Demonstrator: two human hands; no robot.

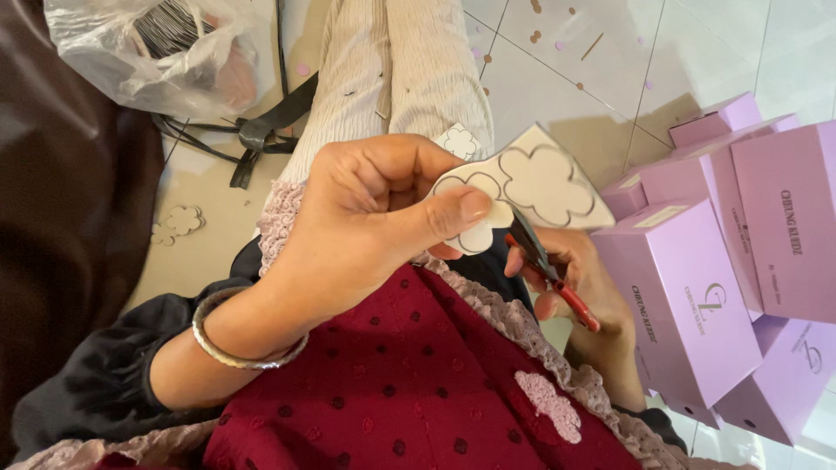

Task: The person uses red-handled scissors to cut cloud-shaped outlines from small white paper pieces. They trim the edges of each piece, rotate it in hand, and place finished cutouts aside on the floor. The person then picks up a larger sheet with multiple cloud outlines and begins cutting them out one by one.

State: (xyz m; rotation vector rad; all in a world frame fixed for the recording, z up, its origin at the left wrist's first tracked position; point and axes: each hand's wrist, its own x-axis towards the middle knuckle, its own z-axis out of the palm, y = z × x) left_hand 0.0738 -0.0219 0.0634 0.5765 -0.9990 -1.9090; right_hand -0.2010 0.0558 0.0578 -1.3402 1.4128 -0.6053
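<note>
Head view, left to right: my left hand (366, 218) pinches the flower-marked card sheet (531, 187) mid-frame; right of it my right hand (579, 287) grips red-handled scissors (544, 265). My thumb sits near the blades, so I judge a slip could nick it.

A pale tiled floor (610, 52) carries everything. Lilac boxes (697, 296) stack at right; a plastic bag (148, 52), black straps (261, 130) and flower cutouts (178, 222) lie left.

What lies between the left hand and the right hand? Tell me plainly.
In the head view, the red-handled scissors span that stretch: the right hand grips their handles, and the blades reach up under the cardboard piece pinched in the left hand.
</note>
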